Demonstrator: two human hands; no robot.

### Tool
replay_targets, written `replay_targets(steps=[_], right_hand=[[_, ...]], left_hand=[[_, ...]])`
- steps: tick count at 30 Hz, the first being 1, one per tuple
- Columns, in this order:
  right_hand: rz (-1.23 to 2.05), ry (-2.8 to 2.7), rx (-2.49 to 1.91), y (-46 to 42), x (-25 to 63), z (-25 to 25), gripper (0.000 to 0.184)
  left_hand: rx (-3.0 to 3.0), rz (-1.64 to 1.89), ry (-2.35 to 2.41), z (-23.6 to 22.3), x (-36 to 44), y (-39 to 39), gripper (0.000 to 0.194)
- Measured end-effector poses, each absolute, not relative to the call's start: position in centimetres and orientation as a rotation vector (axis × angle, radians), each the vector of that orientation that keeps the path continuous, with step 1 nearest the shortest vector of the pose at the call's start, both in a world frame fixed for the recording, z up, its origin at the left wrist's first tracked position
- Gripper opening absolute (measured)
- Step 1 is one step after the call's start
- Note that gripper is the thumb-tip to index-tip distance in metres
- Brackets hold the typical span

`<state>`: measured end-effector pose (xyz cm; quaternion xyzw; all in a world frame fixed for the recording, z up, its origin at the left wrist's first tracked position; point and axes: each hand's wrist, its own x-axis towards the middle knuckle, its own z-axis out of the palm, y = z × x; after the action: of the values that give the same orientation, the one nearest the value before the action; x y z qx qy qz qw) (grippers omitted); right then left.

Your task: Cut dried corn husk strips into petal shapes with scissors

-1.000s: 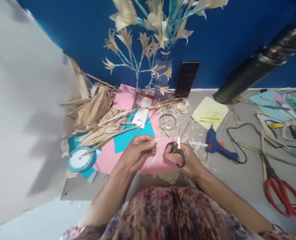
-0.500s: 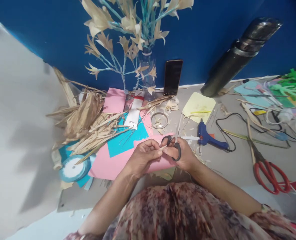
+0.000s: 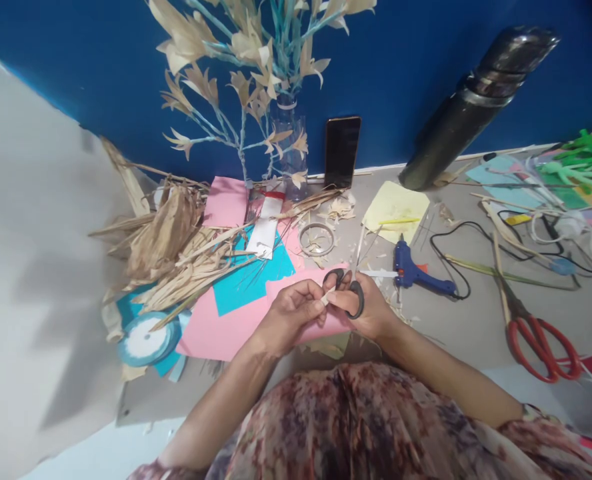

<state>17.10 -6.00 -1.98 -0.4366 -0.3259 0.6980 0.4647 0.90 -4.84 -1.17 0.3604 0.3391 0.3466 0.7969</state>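
My left hand point(image 3: 291, 313) is closed, pinching a small pale strip of dried leaf point(image 3: 328, 298) between thumb and fingers. My right hand point(image 3: 369, 310) touches the same strip with its fingertips while its fingers sit through the black handles of small scissors point(image 3: 349, 288), whose blades point away from me. Both hands hover together over a pink paper sheet point(image 3: 226, 327) on the grey table point(image 3: 476, 320).
A heap of dried leaves point(image 3: 176, 247) and teal paper point(image 3: 251, 280) lie to the left, with a ribbon spool point(image 3: 143, 340). A vase of leaf flowers point(image 3: 283, 147), a phone point(image 3: 342, 152) and a dark flask point(image 3: 471, 107) stand at the blue wall. A blue glue gun point(image 3: 419, 273) and red scissors point(image 3: 541, 337) lie right.
My hands have come together: the right hand with the scissors has moved left to meet the left hand at the leaf strip. The view has swung to the right.
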Motion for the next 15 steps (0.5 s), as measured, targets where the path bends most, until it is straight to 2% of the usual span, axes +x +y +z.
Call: replay_targets(steps=[4,9,15], right_hand=[[1.785,-0.659,-0.964,-5.55,17.26,-1.94,0.022],[1.663,-0.685,-1.047,-5.48,17.32,-1.85,0.024],[1.523,-0.899,-1.247,-6.16,17.03,-1.77,0.021]], left_hand=[[0.697,0.7,0.573,-1.18,0.55,-4.69,0.032],[0.702,0.753,0.614,-1.19,0.53,-4.59,0.041],[0.854,0.786,0.826,-1.8,1.08,-4.74,0.026]])
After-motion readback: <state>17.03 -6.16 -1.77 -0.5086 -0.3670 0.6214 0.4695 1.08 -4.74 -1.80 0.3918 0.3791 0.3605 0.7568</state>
